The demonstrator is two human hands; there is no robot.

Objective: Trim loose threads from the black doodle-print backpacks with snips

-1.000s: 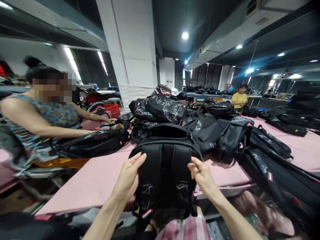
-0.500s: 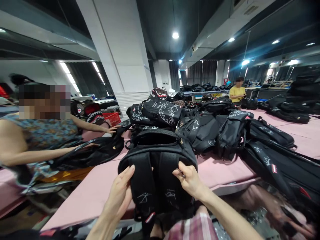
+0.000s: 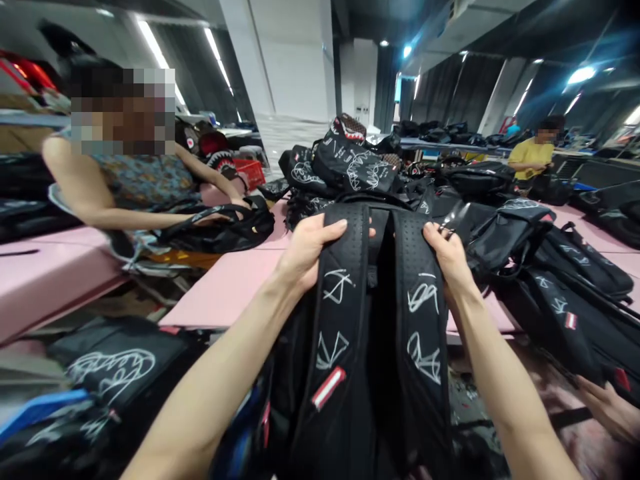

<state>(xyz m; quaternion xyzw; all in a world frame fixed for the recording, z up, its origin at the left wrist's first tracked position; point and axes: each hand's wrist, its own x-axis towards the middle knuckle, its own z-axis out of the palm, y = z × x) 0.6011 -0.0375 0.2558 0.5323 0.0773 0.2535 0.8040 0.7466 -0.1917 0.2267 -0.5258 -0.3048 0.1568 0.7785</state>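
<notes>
A black backpack [image 3: 380, 400] hangs upright in front of me, its two shoulder straps facing me. White scribbled drawings cover both straps, and a red-and-white label sits on the left one. My left hand [image 3: 313, 247] is closed round the left shoulder strap [image 3: 345, 280] near its top, thumb in front and fingers behind. With my right hand [image 3: 445, 250] I grip the right shoulder strap [image 3: 419, 287] at the same height. A thin shiny metal piece [image 3: 457, 217] shows beside the right fingers; its kind is unclear. The backpack's far side is hidden.
Behind the straps, a pile of black backpacks [image 3: 355, 163] covers the pink table [image 3: 215, 287]. A co-worker [image 3: 135, 173] at the left handles another black bag [image 3: 225, 230]. More bags [image 3: 115, 367] lie low at left. At lower right, another person's hand [image 3: 607, 403] touches a bag.
Both hands have moved up to the tops of the straps, and the backpack now stands higher and closer, straps stretched lengthwise. My view has tilted down and turned left.
</notes>
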